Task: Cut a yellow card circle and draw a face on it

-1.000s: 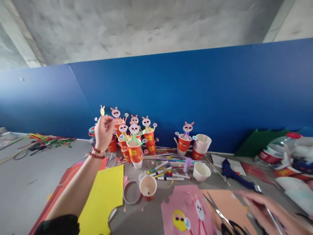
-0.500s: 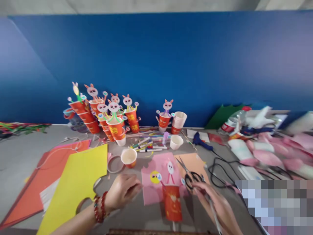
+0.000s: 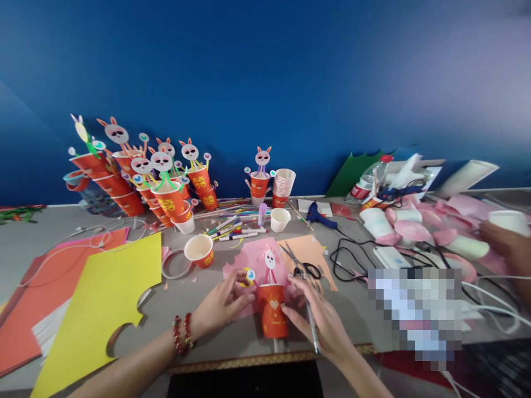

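A red paper cup (image 3: 274, 318) with a gold heart is in front of me, with a white paper rabbit head (image 3: 270, 258) above its upper end and a white stick (image 3: 276, 346) below. My left hand (image 3: 232, 296) is left of the cup, fingers apart and holding nothing, beside a white disc with a blue heart (image 3: 250, 276). On the other side, my right hand (image 3: 317, 315) carries a silver pen (image 3: 312, 326) between its fingers. Its thumb reaches the cup's right side; whether they touch I cannot tell. Black-handled scissors (image 3: 307, 269) lie just beyond.
Pink paper (image 3: 243, 257) and peach paper (image 3: 309, 249) lie beyond my hands, yellow card (image 3: 99, 298) to the left. Rabbit cups (image 3: 168, 202), markers (image 3: 232, 229) and a blue glue gun (image 3: 319, 215) sit farther back. At right, another person's hand (image 3: 508, 249) is at a white cup.
My right hand has moved left to the cup, pen still in it, leaving the scissors. The left hand's fingers have opened beside the cup. The view has shifted, revealing another person's hand.
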Demonstrator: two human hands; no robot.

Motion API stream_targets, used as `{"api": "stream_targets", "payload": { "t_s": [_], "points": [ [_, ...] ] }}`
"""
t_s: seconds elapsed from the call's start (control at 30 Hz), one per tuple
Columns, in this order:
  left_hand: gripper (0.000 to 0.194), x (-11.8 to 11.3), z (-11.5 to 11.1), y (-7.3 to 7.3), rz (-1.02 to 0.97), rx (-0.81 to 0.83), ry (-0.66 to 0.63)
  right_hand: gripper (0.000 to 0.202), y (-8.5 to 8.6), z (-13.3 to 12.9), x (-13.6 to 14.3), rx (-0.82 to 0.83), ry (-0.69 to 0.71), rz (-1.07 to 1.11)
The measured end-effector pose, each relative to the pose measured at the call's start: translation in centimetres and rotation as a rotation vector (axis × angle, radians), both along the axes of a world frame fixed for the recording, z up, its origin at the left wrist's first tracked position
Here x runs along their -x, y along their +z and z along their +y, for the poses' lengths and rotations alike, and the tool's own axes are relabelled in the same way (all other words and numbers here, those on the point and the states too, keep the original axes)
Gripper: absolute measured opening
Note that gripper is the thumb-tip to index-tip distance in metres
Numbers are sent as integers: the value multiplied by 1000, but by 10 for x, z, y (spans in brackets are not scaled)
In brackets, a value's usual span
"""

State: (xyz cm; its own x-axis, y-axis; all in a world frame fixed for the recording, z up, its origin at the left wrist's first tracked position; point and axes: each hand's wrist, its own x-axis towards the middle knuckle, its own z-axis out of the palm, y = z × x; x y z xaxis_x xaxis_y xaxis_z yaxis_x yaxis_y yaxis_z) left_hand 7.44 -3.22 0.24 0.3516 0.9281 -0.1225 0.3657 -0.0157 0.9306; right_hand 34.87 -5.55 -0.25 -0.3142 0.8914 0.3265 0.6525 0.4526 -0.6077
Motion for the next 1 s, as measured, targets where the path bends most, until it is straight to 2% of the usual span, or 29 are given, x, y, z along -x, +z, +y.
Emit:
{"api": "stream_targets", "payload": {
  "t_s": [0.1,0.2,0.3,0.4,0.53,0.67,0.8,1.0],
  "points": [
    [44,-1,10,2,-103,-13,32,42,2,7,11,35,62,25],
    [42,3,14,5,-179,1,-3,27,4,12,19,2,134,72],
    [44,7,14,10,-277,85,-18,17,10,17,26,-12,249,94],
    [42,12,16,14,-323,130,11,14,21,23,34,13,386,59],
    [44,21,24,20,-376,171,44,10,37,35,45,45,502,-28],
    [51,28,32,23,-421,235,62,12,42,48,56,93,657,-96],
    [42,27,37,21,-383,248,52,15,40,57,67,142,784,-99],
    [37,23,39,10,-376,285,128,16,38,68,82,140,846,-89]
  ]
}}
